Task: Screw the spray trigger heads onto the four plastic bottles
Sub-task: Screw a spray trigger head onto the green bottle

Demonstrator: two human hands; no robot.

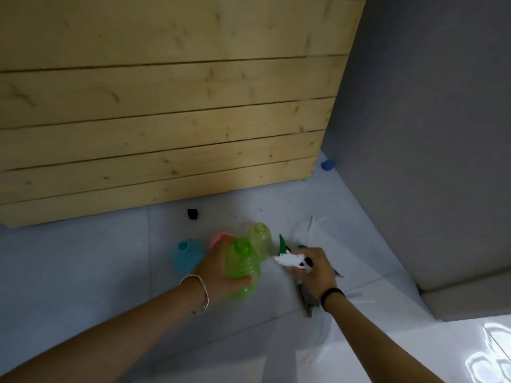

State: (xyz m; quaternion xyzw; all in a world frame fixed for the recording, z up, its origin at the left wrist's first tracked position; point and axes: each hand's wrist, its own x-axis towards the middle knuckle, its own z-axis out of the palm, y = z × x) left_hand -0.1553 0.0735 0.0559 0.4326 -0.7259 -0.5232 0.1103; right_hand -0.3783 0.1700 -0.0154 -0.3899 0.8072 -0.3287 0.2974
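Observation:
My left hand grips a green ribbed bottle, lifted and tilted, its mouth uncapped. Behind it on the floor stand a yellow-green bottle, a blue bottle and a pink bottle, the pink one mostly hidden by my hand. All visible necks are bare. To the right, my right hand holds a white spray trigger head with its nozzle pointing left toward the green bottle. More trigger heads, green and grey, lie on the floor under and behind that hand.
A wooden plank panel rises close behind the bottles. A grey wall closes the right side. A small black object and a blue object lie on the pale tiled floor.

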